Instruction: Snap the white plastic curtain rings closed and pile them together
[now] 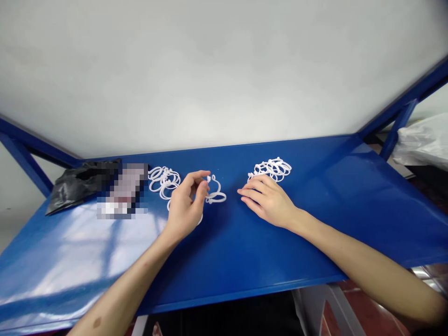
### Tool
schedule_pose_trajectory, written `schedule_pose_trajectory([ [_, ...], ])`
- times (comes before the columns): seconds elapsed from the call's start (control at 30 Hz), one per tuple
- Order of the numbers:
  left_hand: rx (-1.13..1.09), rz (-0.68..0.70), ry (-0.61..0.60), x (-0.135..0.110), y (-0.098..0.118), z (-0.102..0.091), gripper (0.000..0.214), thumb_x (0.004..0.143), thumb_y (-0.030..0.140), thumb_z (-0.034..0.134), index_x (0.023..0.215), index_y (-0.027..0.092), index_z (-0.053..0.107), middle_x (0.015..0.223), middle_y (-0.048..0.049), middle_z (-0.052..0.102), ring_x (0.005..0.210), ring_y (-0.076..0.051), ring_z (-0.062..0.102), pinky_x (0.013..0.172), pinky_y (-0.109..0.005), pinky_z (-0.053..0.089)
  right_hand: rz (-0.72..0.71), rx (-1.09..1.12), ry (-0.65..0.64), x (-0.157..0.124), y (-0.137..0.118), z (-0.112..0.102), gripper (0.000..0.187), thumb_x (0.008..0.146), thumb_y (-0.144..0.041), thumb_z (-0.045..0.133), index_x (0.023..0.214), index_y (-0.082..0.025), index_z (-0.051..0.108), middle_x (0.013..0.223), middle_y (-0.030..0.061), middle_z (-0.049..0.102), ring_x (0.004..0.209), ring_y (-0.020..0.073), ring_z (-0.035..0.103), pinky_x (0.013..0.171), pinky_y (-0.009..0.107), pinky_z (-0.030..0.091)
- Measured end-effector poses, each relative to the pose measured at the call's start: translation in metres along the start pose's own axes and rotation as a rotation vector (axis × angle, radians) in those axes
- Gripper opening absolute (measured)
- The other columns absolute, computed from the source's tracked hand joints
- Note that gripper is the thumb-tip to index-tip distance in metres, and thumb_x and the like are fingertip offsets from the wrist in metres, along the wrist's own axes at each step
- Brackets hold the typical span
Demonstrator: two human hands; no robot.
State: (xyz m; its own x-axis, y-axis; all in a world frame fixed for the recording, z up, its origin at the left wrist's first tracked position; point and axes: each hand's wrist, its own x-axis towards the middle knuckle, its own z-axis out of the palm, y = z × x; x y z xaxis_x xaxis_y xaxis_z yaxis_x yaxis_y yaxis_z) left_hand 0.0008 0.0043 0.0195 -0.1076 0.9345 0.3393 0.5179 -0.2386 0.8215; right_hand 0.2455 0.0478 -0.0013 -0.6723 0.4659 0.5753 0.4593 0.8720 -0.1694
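Observation:
My left hand [187, 203] is closed in a pinch, thumb and forefinger at the knobbed end of a thin white loop [217, 185]. A second white loop [219, 198] shows just below it; whether the two are linked I cannot tell. Several more white loops [170, 179] lie in a pile behind and left of this hand, partly hidden by it. My right hand [268, 200] is palm down with fingers stretched out and holds nothing visible. It is at the near edge of another pile of white loops [276, 168], covering part of it.
The loops lie on a blue table [238, 261] with a pale wall behind. A black plastic bag [75, 186] and a blurred-out flat item [128, 186] are at the left. Blue frame bars [399, 130] rise at both sides, with a white plastic bag [425, 140] beyond the right one.

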Motion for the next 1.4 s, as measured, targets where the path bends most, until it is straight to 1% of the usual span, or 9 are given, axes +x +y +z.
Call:
schedule_pose_trajectory([
  [0.23,-0.303,-0.157,-0.147,-0.001,0.002,0.01,0.022,0.097,0.033,0.053,0.113,0.019,0.06,0.074,0.0026,0.062,0.065,-0.012,0.065,0.066,-0.028,0.056,0.007,0.126,-0.046,-0.001,-0.015,0.001,0.032,0.101,-0.039,0.057,0.125,-0.018,0.061,0.109,0.0103,0.071,0.09,0.02,0.069,0.078,0.036,0.06],
  [0.37,-0.424,-0.211,-0.274,-0.007,0.006,0.016,0.025,0.096,0.035,0.055,0.115,0.019,0.057,0.077,0.0027,0.062,0.069,-0.013,0.069,0.07,-0.028,0.059,0.035,0.251,-0.05,-0.002,-0.026,0.004,0.043,0.095,-0.054,0.062,0.117,-0.018,0.056,0.101,0.008,0.071,0.074,0.0166,0.069,0.068,0.032,0.058],
  [0.53,-0.464,-0.251,-0.412,-0.009,0.008,0.016,0.026,0.095,0.035,0.057,0.117,0.02,0.055,0.081,0.0032,0.061,0.076,-0.014,0.071,0.076,-0.03,0.06,0.151,0.303,-0.037,-0.007,-0.025,0.013,0.022,0.1,-0.04,0.059,0.108,-0.02,0.053,0.087,0.0028,0.069,0.065,0.0139,0.065,0.06,0.027,0.053],
  [0.63,-0.37,-0.211,-0.368,-0.008,0.002,0.015,0.025,0.095,0.035,0.056,0.116,0.02,0.057,0.082,0.0022,0.062,0.076,-0.013,0.069,0.074,-0.028,0.057,0.241,0.396,-0.065,-0.009,-0.021,0.017,0.01,0.101,-0.029,0.056,0.106,-0.021,0.055,0.088,0.0019,0.069,0.067,0.0126,0.065,0.059,0.024,0.052],
  [0.8,0.066,-0.063,-0.161,-0.003,-0.008,0.012,0.02,0.094,0.03,0.055,0.11,0.021,0.063,0.076,0.0029,0.063,0.064,-0.011,0.06,0.063,-0.025,0.048,0.336,0.461,-0.036,-0.006,-0.016,0.014,0.014,0.1,-0.025,0.057,0.113,-0.021,0.057,0.093,0.0032,0.072,0.076,0.0145,0.07,0.068,0.026,0.057],
  [0.93,0.232,-0.017,-0.106,0.003,-0.019,0.01,0.023,0.095,0.027,0.052,0.113,0.02,0.064,0.075,0.0021,0.065,0.062,-0.012,0.056,0.063,-0.026,0.047,0.357,0.444,0.011,-0.004,-0.015,0.011,0.017,0.1,-0.024,0.055,0.117,-0.021,0.059,0.093,0.0033,0.073,0.078,0.0151,0.072,0.07,0.027,0.058],
  [1.03,0.393,0.059,-0.09,0.006,-0.028,0.008,0.026,0.096,0.025,0.052,0.116,0.018,0.065,0.082,-0.0025,0.068,0.074,-0.018,0.06,0.075,-0.033,0.051,0.371,0.453,0.03,-0.004,-0.014,0.011,0.018,0.101,-0.024,0.055,0.117,-0.021,0.059,0.091,0.0025,0.073,0.075,0.014,0.071,0.069,0.027,0.058],
  [1.17,0.644,0.335,-0.003,0.006,-0.029,0.007,0.031,0.096,0.026,0.055,0.124,0.016,0.064,0.107,-0.0124,0.067,0.099,-0.028,0.058,0.091,-0.045,0.049,0.394,0.468,0.035,-0.005,-0.014,0.012,0.018,0.101,-0.023,0.055,0.117,-0.021,0.059,0.088,0.001,0.072,0.071,0.0127,0.071,0.066,0.025,0.058],
  [1.4,0.492,0.776,-0.274,-0.009,-0.008,0.012,0.028,0.097,0.018,0.058,0.126,0.02,0.059,0.112,-0.0069,0.07,0.097,-0.02,0.064,0.086,-0.035,0.05,0.399,0.477,0.036,-0.003,-0.015,0.011,0.016,0.101,-0.022,0.053,0.115,-0.021,0.061,0.091,0.0019,0.075,0.074,0.0135,0.072,0.069,0.027,0.059],
])
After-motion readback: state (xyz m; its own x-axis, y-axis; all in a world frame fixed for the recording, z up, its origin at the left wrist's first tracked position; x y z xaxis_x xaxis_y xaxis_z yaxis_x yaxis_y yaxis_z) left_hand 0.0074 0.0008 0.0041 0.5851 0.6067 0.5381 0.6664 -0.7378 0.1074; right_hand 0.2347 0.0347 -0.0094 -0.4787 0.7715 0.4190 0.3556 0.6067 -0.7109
